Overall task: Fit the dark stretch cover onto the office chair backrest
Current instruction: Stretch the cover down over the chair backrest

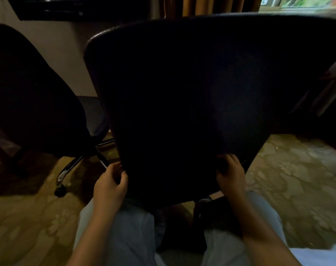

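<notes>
Dark elastic cloth sits pinched in my left hand [110, 186], fingers curled on the lower-left hem of the stretch cover [182, 93], which is drawn over the backrest and hides it. My right hand [230, 175] grips the lower-right hem. It looks light, soft and springy, so I'd hold the hem corners.

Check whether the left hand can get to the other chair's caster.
Likely yes: only bare carpet lies between the left hand and the caster. The hand grips the dark cover at its lower edge, though, so it must let go first.
</notes>
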A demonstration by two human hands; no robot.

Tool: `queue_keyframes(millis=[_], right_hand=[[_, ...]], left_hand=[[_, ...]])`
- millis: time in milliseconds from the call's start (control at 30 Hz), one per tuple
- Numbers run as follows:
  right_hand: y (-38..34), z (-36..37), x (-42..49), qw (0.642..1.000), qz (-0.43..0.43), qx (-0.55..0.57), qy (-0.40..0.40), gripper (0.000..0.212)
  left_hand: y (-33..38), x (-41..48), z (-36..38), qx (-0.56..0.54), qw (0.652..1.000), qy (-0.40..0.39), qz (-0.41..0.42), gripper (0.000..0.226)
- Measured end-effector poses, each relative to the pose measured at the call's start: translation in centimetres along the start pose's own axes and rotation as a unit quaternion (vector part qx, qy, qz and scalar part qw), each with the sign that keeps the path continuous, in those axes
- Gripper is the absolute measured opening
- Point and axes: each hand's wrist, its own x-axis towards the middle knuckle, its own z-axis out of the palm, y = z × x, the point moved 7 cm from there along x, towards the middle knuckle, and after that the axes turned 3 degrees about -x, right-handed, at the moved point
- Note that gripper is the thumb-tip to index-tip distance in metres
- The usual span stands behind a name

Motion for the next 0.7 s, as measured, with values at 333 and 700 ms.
queue_keyframes(millis=[333,700], right_hand=[[1.7,-0.9,0.3,0.959,0.206,0.164,0.102,0.033],[-2.4,1.0,-0.9,0.992,0.01,0.121,0.042,0.033]], left_hand=[[0.6,-0.1,0.1,-0.021,1.0,0.013,-0.016,0.014],[0.6,-0.3,0.4,0.015,1.0,-0.018,-0.001,0.015]])
